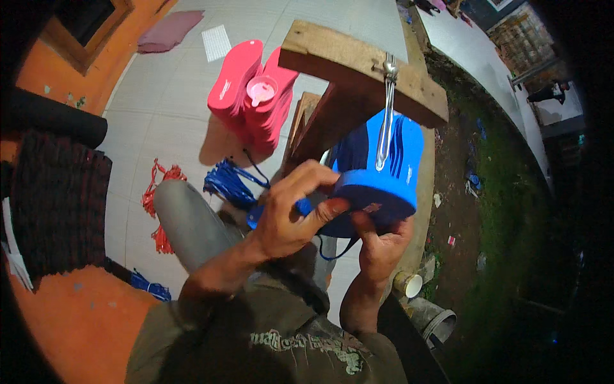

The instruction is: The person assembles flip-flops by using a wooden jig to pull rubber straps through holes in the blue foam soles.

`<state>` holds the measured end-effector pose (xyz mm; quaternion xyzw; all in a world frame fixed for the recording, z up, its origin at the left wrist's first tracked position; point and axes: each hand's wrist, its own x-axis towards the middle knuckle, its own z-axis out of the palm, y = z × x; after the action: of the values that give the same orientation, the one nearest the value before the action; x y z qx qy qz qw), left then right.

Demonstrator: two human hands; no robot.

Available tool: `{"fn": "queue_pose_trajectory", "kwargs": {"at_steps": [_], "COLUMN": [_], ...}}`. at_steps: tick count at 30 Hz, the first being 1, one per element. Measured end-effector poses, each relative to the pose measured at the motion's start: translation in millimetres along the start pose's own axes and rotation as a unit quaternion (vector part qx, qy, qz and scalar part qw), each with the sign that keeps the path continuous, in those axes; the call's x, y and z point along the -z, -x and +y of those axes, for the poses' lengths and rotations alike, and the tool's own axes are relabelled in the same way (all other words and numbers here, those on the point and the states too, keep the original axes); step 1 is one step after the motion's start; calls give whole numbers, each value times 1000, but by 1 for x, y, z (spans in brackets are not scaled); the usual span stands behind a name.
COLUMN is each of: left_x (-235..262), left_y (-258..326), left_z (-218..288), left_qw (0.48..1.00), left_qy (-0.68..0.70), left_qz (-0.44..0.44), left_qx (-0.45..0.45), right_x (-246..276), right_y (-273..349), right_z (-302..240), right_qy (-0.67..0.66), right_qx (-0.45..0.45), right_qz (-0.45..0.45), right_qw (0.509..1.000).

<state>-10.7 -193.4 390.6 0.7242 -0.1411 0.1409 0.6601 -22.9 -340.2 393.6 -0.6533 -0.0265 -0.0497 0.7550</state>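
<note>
A blue flip-flop sole (374,191) is gripped between my two hands, its edge toward me and its underside in shadow. My left hand (284,208) closes on its left end, with a bit of blue strap (304,206) showing by the fingers. From below, my right hand (382,248) grips it with the thumb pressed on the underside. A dark blue strap loop (338,256) hangs beneath the sole. Just beyond stand several more blue soles (408,144), partly hidden. A slim metal tool (386,118) reaches from a wooden stand (364,67) down to the blue soles.
Left of the stand are stacks of pink soles (233,77) with a pink cup (261,91) on them. Blue straps (229,182) and red straps (163,182) lie near my knee. Dark stacked sheets (61,205) stand far left. Right, beyond the tiled edge, are soil and a bucket (438,320).
</note>
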Motion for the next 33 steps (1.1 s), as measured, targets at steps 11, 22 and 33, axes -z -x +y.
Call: {"fn": "queue_pose_trajectory", "kwargs": {"at_steps": [11, 22, 33], "left_x": [23, 9, -6], "left_y": [-38, -43, -107], "left_z": [-7, -14, 1], "left_qw": [962, 954, 974], "left_qy": [-114, -107, -206], "left_qz": [-43, 23, 94], "left_qx": [-245, -278, -4], "right_x": [-11, 4, -31], "right_y": [-65, -74, -118], "right_z": [2, -9, -11], "right_qy": [-5, 66, 35], "right_qx": [349, 353, 261], "right_qz": [-83, -156, 76], "right_qw": [933, 920, 962]}}
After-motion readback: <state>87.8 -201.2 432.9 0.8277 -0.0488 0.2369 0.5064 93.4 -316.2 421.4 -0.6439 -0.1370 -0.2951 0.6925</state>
